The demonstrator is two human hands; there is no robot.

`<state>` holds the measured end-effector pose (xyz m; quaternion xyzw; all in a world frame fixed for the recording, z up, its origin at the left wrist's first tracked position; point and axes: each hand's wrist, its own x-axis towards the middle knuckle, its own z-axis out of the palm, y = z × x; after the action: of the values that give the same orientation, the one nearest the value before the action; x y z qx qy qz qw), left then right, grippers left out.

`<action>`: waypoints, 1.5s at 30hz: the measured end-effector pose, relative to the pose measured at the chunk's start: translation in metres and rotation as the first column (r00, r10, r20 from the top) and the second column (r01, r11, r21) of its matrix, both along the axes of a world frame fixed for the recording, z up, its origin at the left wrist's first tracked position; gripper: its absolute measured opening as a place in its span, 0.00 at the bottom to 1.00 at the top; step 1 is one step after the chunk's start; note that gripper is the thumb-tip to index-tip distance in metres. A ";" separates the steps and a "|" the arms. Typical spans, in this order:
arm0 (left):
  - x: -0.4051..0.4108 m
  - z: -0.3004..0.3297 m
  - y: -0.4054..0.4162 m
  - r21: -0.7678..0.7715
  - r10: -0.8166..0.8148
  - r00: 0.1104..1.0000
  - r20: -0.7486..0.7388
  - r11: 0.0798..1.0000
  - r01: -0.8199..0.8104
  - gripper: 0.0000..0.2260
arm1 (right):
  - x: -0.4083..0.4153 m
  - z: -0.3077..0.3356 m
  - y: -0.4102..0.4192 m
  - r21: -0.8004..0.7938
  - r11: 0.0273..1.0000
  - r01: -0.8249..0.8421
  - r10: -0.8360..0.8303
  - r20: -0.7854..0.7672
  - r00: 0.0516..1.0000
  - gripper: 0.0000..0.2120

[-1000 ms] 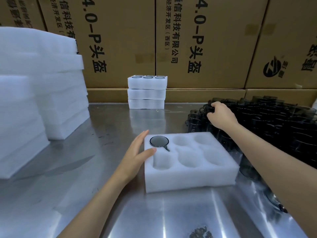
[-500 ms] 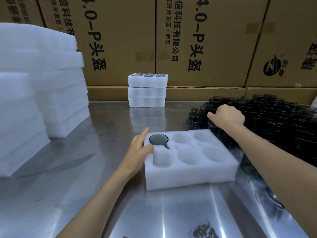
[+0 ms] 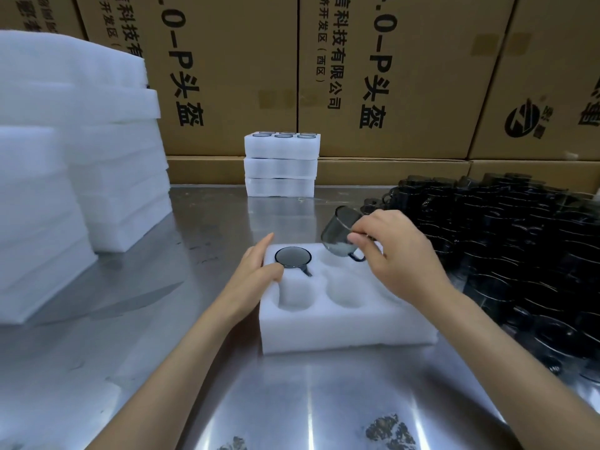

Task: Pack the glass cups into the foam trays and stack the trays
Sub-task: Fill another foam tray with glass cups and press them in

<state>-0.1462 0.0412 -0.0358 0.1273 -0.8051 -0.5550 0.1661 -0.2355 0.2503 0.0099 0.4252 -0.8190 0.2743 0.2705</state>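
Note:
A white foam tray (image 3: 344, 329) with several round pockets lies on the steel table in front of me. One dark glass cup (image 3: 293, 256) sits in its far-left pocket. My left hand (image 3: 251, 280) rests flat against the tray's left edge, fingers apart, thumb touching the tray top. My right hand (image 3: 399, 254) holds a second smoky glass cup (image 3: 339, 235), tilted, just above the far-middle pocket. A large heap of dark glass cups (image 3: 506, 241) lies to the right.
Three stacked foam trays (image 3: 281, 164), the top one filled with cups, stand at the back centre. Tall piles of foam trays (image 3: 78, 151) fill the left side. Cardboard boxes (image 3: 373, 76) wall off the back of the steel table (image 3: 181, 319).
My right hand has left the cup heap with a cup in it and moved left, over the tray's far-middle pocket. My left hand has stayed at the tray's left edge.

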 end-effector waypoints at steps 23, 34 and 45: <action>0.016 0.040 0.044 -0.678 -0.267 0.932 0.247 0.639 0.362 0.33 | -0.003 -0.013 0.001 0.377 0.920 -0.104 -0.032 0.338 0.941 0.23; 0.012 0.031 0.042 -0.538 -0.277 0.959 0.065 0.800 0.268 0.23 | -0.001 -0.014 0.000 0.331 0.937 -0.109 -0.046 0.426 0.903 0.21; 0.008 0.022 0.027 -0.030 -0.118 0.934 -0.338 0.993 0.115 0.14 | -0.077 -0.013 0.007 -0.128 0.961 0.244 -0.131 0.566 0.814 0.17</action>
<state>-0.1385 0.0679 -0.0142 -0.0191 -0.7731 -0.5738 0.2696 -0.3128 0.2575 -0.0033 0.2161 -0.8691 0.4360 0.0884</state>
